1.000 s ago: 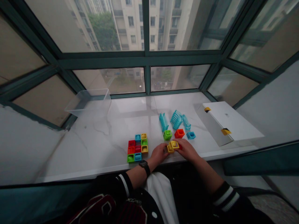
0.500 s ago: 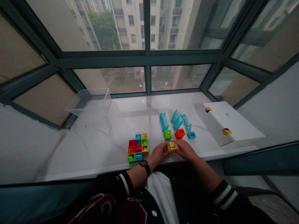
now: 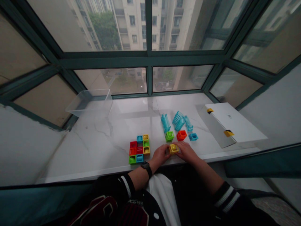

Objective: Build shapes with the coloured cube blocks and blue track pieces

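Note:
Between my two hands, close to the front edge of the white sill, is a yellow toy block point(image 3: 173, 149). My left hand point(image 3: 161, 154) grips its left side, and my right hand point(image 3: 186, 151) grips its right side with the fingers curled around it. Just beyond it sit a green block point(image 3: 169, 136), a red-orange block point(image 3: 182, 135) and a blue block point(image 3: 193, 137). To the left lies a joined group of coloured blocks point(image 3: 139, 150) in red, green, blue and yellow, with a gap inside it.
Clear blue track pieces point(image 3: 178, 120) lie behind the loose blocks. A transparent plastic bin point(image 3: 90, 103) stands at the back left. A white box point(image 3: 235, 122) with yellow-black tape sits at the right. Green-framed windows point(image 3: 149, 59) bound the white sill point(image 3: 94, 150).
The yellow block has turned slightly between my fingers, and its upper face shows differently. Both hands stay in nearly the same place.

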A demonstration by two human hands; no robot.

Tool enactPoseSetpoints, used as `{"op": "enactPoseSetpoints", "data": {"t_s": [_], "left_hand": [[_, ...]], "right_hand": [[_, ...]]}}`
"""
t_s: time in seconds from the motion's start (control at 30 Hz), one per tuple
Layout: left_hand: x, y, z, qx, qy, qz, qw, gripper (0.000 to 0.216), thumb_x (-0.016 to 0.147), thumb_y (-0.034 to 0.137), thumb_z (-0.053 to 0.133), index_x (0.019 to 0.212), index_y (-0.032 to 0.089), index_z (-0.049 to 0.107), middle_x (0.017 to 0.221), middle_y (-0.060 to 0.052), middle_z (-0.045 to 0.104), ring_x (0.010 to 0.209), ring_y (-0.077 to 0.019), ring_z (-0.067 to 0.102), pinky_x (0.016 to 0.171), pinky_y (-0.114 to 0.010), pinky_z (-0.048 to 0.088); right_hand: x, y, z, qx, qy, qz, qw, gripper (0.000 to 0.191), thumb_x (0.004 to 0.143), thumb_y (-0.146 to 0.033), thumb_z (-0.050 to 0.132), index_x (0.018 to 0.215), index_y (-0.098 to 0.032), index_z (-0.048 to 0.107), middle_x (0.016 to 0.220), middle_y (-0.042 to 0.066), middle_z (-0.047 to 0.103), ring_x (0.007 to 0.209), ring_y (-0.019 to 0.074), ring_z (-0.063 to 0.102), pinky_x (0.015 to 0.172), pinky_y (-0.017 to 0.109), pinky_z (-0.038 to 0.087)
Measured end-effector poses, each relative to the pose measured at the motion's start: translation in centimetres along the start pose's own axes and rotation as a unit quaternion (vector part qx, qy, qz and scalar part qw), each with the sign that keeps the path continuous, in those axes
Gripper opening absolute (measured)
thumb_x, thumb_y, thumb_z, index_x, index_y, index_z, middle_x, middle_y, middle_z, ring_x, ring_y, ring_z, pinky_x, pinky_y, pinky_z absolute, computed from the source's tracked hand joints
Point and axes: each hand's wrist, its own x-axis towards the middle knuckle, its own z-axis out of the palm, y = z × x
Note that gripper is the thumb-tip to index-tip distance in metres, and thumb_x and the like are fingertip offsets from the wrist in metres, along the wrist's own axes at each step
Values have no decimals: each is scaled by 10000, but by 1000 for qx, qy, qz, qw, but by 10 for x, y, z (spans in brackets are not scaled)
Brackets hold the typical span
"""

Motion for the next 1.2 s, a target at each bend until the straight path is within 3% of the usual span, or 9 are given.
{"op": "enactPoseSetpoints", "data": {"t_s": [0.47, 0.6, 0.7, 1.03, 1.2], "left_hand": [[-3, 14, -9, 5, -7, -4, 1000, 444, 822, 196, 749, 1260, 213, 683, 1209, -84, 740, 1060, -243, 676, 989, -393, 538], [-5, 17, -12, -22, -4, 20, 1000, 527, 827, 267, 788, 1337, 246, 656, 1255, -69, 734, 1062, -231, 683, 983, -378, 540], [-6, 19, -15, -26, -9, 27, 999, 473, 876, 298, 757, 1336, 252, 660, 1256, -63, 741, 1065, -226, 685, 984, -368, 535], [-6, 25, -17, -9, -18, -3, 1000, 399, 893, 323, 741, 1278, 237, 681, 1143, -59, 763, 929, -213, 688, 887, -341, 549], [-7, 29, -31, -34, -45, -16, 998, 501, 811, 326, 810, 1280, 221, 667, 1211, -79, 747, 915, -210, 708, 837, -346, 577]], "right_hand": [[-1, 0, -2, -2, 1, -2, 1000, 543, 865, -229, 716, 1396, -222, 600, 1381, 129, 685, 1266, 309, 627, 1064, 484, 462], [-1, 2, -1, 2, -1, 0, 1000, 540, 873, -245, 719, 1399, -222, 596, 1381, 127, 686, 1268, 308, 630, 1053, 483, 467], [-1, 2, -1, 4, -6, 4, 1000, 546, 881, -269, 725, 1408, -222, 592, 1398, 133, 678, 1284, 315, 625, 1058, 491, 464], [0, 3, 0, 2, -8, 5, 1000, 555, 873, -268, 724, 1410, -227, 593, 1395, 137, 676, 1288, 319, 617, 1057, 491, 461], [-1, 3, 4, 1, -3, 4, 1000, 621, 852, -236, 722, 1451, -222, 558, 1406, 143, 658, 1294, 325, 603, 1076, 502, 462]]}}
